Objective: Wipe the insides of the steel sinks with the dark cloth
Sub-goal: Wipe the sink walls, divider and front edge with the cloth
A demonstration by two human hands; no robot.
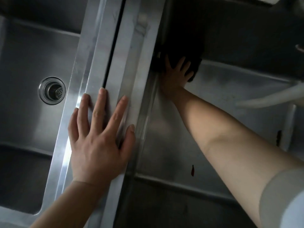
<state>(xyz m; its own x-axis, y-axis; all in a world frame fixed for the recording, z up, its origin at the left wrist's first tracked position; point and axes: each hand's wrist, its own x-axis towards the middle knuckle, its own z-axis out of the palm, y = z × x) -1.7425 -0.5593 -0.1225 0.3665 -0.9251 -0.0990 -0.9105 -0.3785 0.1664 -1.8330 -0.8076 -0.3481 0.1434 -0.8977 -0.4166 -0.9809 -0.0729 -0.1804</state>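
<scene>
Pressing the dark cloth (189,63) into the far corner of the right sink (238,89), just right of centre in the upper half of the frame, we have the right hand (175,74) spread flat on it, fingers fanned and straight, pushing rather than clutching. The cloth sits where the sink's left wall meets the back wall and the floor, deep in shadow, so we cannot tell how much of it is bunched under the palm.

To do this step well, we judge, we keep the palm flat, drag the cloth down out of the corner along the seam, then sweep the open floor toward the lower right, where a small dark red speck (192,170) lies waiting.

The left hand (100,137), lower centre-left, rests open on the steel divider rim (115,63) between the basins, fingers straight, bracing us. A pale hose (271,97) crosses the right edge of the frame; that could snag a wide stroke. The left sink (24,63), with its drain strainer (52,90) at mid-left, offers plenty of open room.
</scene>
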